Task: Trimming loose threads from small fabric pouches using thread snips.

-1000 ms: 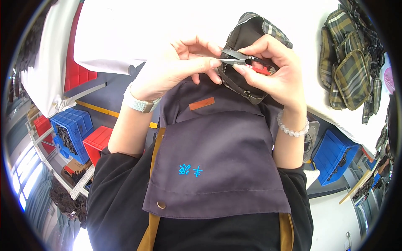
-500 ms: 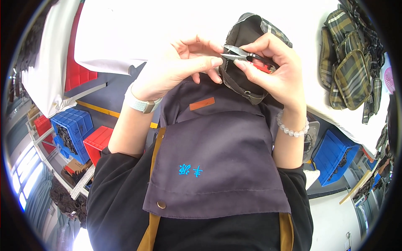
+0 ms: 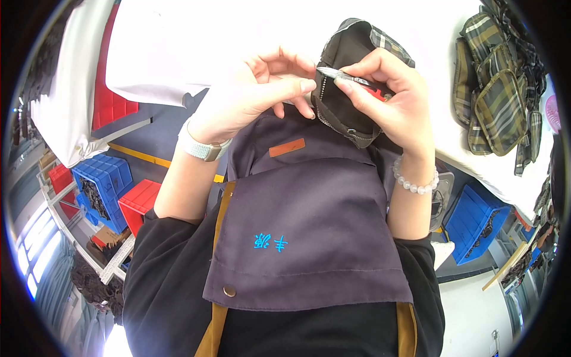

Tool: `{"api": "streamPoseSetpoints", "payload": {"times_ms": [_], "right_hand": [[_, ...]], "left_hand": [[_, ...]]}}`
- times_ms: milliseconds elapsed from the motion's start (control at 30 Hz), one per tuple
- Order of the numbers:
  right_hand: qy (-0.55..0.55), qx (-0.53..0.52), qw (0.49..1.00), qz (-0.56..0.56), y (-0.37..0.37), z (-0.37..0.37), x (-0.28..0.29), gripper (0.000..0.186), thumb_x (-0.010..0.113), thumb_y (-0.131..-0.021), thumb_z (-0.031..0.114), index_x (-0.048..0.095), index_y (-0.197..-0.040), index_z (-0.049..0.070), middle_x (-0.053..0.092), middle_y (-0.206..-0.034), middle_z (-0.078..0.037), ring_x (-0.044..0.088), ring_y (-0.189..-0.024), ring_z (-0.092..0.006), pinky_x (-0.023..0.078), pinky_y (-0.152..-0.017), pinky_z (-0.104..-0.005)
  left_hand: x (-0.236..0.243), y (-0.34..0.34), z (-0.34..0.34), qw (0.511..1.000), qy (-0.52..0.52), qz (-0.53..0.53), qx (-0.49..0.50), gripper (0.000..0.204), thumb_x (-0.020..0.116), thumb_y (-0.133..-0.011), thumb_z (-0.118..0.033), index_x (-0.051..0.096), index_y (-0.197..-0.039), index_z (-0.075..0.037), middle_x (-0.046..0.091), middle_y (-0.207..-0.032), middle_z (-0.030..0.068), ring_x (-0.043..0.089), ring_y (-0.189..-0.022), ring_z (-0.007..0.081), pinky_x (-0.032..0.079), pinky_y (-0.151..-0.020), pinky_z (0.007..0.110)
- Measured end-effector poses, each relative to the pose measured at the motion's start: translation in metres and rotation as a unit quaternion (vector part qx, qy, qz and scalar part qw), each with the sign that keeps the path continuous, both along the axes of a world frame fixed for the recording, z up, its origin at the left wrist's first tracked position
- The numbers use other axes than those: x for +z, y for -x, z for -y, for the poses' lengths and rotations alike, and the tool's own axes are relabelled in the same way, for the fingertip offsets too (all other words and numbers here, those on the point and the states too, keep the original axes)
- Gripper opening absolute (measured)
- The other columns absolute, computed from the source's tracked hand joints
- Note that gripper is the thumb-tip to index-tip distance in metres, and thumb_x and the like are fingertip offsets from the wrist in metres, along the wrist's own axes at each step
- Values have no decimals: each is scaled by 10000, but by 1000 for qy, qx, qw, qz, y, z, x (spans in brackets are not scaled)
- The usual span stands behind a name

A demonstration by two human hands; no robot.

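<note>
Right fingers: the right hand (image 3: 401, 98) is clamped on small thread snips (image 3: 328, 72) with silver blades and red-and-black handles; the blades look pressed together.
Left fingers: the left hand (image 3: 256, 83) curls with a gap between thumb and forefinger tips, close to the blade tips; whether its lower fingers grip cloth, I cannot tell.
Bag: a dark cloth bag with plaid panel (image 3: 342, 59) lies under both hands at the white surface's (image 3: 160, 47) near edge.
Zip: a metal-toothed zip (image 3: 323, 89) runs along the bag's mouth.
Handling: the bag should be light, soft and floppy; hold it by the firmer zip edge. The snips are likely stiff, sharp-tipped, best held by the handles.
Pouches: green-brown plaid cloth pouches (image 3: 501, 113) pile toward the surface's right edge.
</note>
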State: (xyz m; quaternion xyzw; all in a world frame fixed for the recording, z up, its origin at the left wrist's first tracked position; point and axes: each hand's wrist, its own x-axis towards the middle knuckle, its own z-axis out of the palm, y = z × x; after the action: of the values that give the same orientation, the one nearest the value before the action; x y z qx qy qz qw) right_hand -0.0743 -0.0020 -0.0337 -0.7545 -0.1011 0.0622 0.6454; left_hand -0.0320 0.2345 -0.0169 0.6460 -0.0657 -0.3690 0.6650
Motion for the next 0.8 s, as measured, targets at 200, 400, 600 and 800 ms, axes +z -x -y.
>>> {"api": "streamPoseSetpoints", "payload": {"times_ms": [200, 400, 600, 800], "right_hand": [[-214, -32, 976, 3, -4, 6, -2, 241, 512, -1056, 157, 665, -1137, -11, 537, -676, 57, 420, -586, -4, 323, -555, -181], [-215, -41, 976, 3, -12, 12, -6, 265, 507, -1064, 195, 666, -1147, 0, 510, -694, 51, 392, -619, -8, 313, -576, -190], [-247, -71, 965, 42, -8, 28, -20, 362, 448, -1082, 270, 579, -815, 66, 436, -662, 36, 343, -586, -45, 272, -569, -216], [-132, -161, 978, 10, 5, 63, 1, 244, 560, -1036, 185, 682, -917, 9, 474, -643, 34, 336, -551, -20, 235, -500, -226]], "left_hand": [[11, 5, 23, 996, -64, 57, 35, 240, 654, -969, -122, 595, -1174, -12, 681, -1036, 81, 712, -677, 141, 468, -478, 182], [-4, -3, 21, 996, -45, 35, 72, 161, 581, -1033, -181, 583, -1020, -21, 617, -768, 13, 628, -520, 78, 445, -394, 173], [-2, -1, 25, 997, -48, 38, 52, 184, 573, -1036, -205, 567, -995, -26, 592, -768, 16, 601, -507, 72, 455, -392, 185], [3, -2, 28, 996, -68, 37, 51, 191, 589, -1025, -212, 569, -1020, -22, 591, -811, 19, 594, -517, 66, 455, -392, 189]]}}
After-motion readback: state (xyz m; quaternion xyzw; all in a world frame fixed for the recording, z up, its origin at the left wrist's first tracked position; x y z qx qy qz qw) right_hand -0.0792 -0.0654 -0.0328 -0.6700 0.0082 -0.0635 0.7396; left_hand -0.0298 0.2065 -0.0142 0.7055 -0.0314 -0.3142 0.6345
